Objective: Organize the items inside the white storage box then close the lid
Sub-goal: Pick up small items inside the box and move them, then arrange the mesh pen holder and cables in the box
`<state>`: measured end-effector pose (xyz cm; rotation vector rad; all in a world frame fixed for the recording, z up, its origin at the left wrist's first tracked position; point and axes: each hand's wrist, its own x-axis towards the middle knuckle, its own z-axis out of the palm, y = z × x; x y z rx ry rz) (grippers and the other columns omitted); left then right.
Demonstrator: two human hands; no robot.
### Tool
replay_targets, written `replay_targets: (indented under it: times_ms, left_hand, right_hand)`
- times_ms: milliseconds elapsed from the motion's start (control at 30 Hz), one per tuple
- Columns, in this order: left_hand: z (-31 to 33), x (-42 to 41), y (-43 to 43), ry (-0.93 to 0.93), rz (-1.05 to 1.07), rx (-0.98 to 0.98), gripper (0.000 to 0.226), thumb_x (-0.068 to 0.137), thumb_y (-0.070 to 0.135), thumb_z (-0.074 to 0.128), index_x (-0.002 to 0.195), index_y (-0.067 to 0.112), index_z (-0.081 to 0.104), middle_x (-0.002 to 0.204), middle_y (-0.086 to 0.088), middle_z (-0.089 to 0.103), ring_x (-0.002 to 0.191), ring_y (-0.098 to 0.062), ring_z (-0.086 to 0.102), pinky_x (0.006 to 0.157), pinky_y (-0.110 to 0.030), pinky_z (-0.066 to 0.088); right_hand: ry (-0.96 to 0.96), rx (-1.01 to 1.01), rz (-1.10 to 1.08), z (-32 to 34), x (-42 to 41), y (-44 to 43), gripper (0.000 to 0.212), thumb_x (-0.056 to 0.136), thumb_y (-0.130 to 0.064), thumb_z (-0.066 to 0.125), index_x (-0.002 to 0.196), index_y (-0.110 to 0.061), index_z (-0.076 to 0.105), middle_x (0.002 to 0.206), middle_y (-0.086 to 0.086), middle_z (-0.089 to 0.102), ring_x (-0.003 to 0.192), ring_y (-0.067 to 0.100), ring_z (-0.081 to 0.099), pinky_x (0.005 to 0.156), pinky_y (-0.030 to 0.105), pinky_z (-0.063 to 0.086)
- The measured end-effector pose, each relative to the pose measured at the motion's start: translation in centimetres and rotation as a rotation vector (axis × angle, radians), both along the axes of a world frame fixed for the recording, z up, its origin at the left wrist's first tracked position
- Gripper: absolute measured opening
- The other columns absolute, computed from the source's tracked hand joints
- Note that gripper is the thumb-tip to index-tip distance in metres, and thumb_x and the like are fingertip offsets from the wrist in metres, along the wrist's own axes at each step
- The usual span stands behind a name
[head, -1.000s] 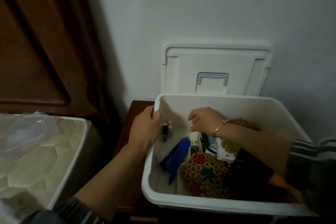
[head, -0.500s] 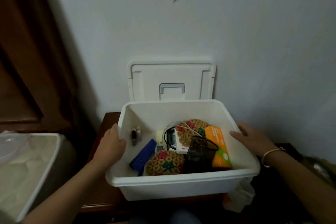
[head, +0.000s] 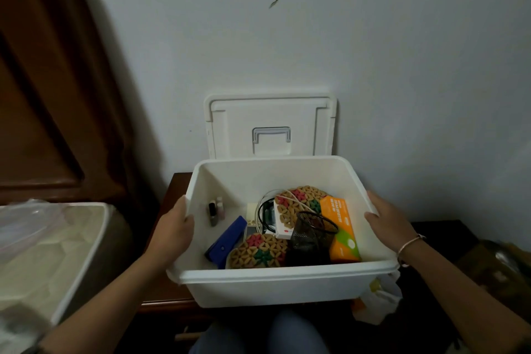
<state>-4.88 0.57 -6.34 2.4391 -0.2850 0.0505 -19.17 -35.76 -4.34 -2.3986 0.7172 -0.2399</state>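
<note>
Left hand (head: 172, 233) is gripping the left wall of the open white plastic storage box (head: 273, 273), fingers curled round the rim. Right hand (head: 388, 224) is gripping the opposite rim, thumb lying on the top edge, thin metal bracelet (head: 409, 244) on the wrist. Box is sitting between the two hands, its base overhanging the dark wooden bedside cabinet (head: 172, 190). Flat white lid with a grey recessed handle (head: 270, 123) is off, standing upright against the wall beyond both hands, behind the box. Inside, nearest the left hand: small cosmetic bottles (head: 215, 210) leaning on the wall, then a blue stapler (head: 227, 241) lying at a tilt. Toward the middle: one round woven mat with red and green flowers (head: 258, 250) at the front, a second woven mat (head: 298, 204) further back, looped white cable (head: 265, 204) beside it. Black mesh pen cup (head: 311, 234) is tipping over in the centre. Nearest the right hand: orange and green carton (head: 340, 230) leaning against the cup. Crumpled plastic bag (head: 376, 302) is showing below the right wrist, under the box corner. Pale quilted mattress (head: 57, 238) is lying well out past the left forearm.
</note>
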Motion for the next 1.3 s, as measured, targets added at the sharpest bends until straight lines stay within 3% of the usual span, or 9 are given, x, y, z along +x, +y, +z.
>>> replay_targets:
  times_ms: [200, 333, 433, 533, 700, 900, 1100, 1200, 1300]
  left_hand:
    - [-0.2, -1.1, 1.4, 0.004, 0.042, -0.035, 0.015, 0.098, 0.012, 0.046, 0.11, 0.017, 0.053, 0.087, 0.007, 0.055, 0.068, -0.002, 0.051, 0.052, -0.013, 0.034]
    - [-0.2, -1.0, 4.0, 0.004, 0.09, 0.01, 0.026, 0.096, 0.01, 0.048, 0.121, 0.016, 0.054, 0.093, 0.001, 0.058, 0.066, -0.005, 0.049, 0.056, -0.022, 0.037]
    - [0.0, -1.1, 5.7, 0.039, 0.119, 0.055, 0.037, 0.095, 0.01, 0.05, 0.131, 0.016, 0.051, 0.108, -0.012, 0.065, 0.083, -0.023, 0.056, 0.072, -0.031, 0.038]
    - [0.6, -1.2, 6.4, 0.071, 0.117, 0.174, 0.042, 0.095, 0.014, 0.051, 0.137, 0.014, 0.045, 0.117, -0.018, 0.064, 0.099, -0.036, 0.06, 0.075, -0.032, 0.037]
    - [2.3, -0.9, 4.7, -0.106, 0.023, 0.6, 0.058, 0.093, 0.029, 0.054, 0.144, 0.012, 0.032, 0.144, -0.01, 0.042, 0.131, -0.028, 0.042, 0.105, -0.044, 0.036]
    - [2.0, 0.8, -3.8, -0.144, -0.344, 0.471, 0.06, 0.093, 0.026, 0.055, 0.147, 0.019, 0.032, 0.152, -0.003, 0.033, 0.139, -0.021, 0.032, 0.115, -0.04, 0.028]
    - [-1.0, 5.7, -10.0, 0.157, -0.458, 0.432, 0.059, 0.095, 0.018, 0.052, 0.149, 0.018, 0.029, 0.152, -0.007, 0.034, 0.136, -0.028, 0.037, 0.111, -0.046, 0.033]
    - [-2.0, 6.9, -10.5, 0.148, -0.472, 0.543, 0.038, 0.096, 0.018, 0.047, 0.134, 0.02, 0.051, 0.136, -0.005, 0.054, 0.123, -0.026, 0.05, 0.103, -0.044, 0.04]
    - [-1.4, 7.0, -10.1, 0.078, -0.476, 0.5, 0.02, 0.095, 0.02, 0.052, 0.11, 0.019, 0.067, 0.111, -0.003, 0.067, 0.102, -0.021, 0.06, 0.091, -0.036, 0.048]
  right_hand:
    - [-0.013, -0.016, 0.025, -0.4, -0.9, 0.7, 0.053, 0.093, -0.006, 0.05, 0.144, -0.009, 0.036, 0.133, 0.016, 0.054, 0.115, 0.031, 0.054, 0.081, 0.023, 0.034]
    - [-0.027, -0.04, 0.102, -0.4, -0.5, 2.4, 0.054, 0.093, -0.008, 0.051, 0.145, -0.011, 0.035, 0.127, 0.014, 0.058, 0.109, 0.028, 0.057, 0.077, 0.021, 0.036]
    - [-0.027, -0.074, 0.167, -0.7, 0.0, 3.6, 0.054, 0.093, -0.009, 0.049, 0.145, -0.013, 0.034, 0.113, 0.012, 0.063, 0.086, 0.019, 0.056, 0.064, 0.02, 0.037]
    - [-0.062, -0.101, 0.171, -0.9, 0.1, 4.5, 0.054, 0.094, -0.008, 0.048, 0.145, -0.013, 0.033, 0.11, 0.012, 0.061, 0.081, 0.015, 0.051, 0.061, 0.017, 0.035]
    - [-0.066, -0.152, 0.185, -0.6, 0.6, 4.8, 0.051, 0.091, -0.006, 0.051, 0.14, -0.01, 0.039, 0.113, 0.017, 0.06, 0.093, 0.028, 0.057, 0.072, 0.025, 0.038]
    - [-0.059, -0.13, 0.155, -0.9, 1.4, 5.2, 0.041, 0.095, -0.011, 0.046, 0.135, -0.012, 0.039, 0.112, 0.009, 0.058, 0.089, 0.019, 0.055, 0.074, 0.028, 0.048]
    - [-0.078, -0.116, 0.139, -0.8, 1.0, 5.4, 0.041, 0.094, -0.013, 0.046, 0.134, -0.019, 0.04, 0.105, 0.005, 0.059, 0.086, 0.019, 0.057, 0.072, 0.032, 0.051]
    - [-0.064, -0.105, 0.125, -0.8, 1.0, 5.4, 0.045, 0.093, -0.014, 0.046, 0.137, -0.021, 0.037, 0.108, 0.005, 0.058, 0.088, 0.02, 0.058, 0.073, 0.032, 0.052]
    - [-0.067, -0.091, 0.12, -0.6, 1.0, 5.2, 0.05, 0.093, -0.014, 0.045, 0.14, -0.023, 0.032, 0.112, 0.006, 0.059, 0.091, 0.023, 0.059, 0.074, 0.032, 0.051]
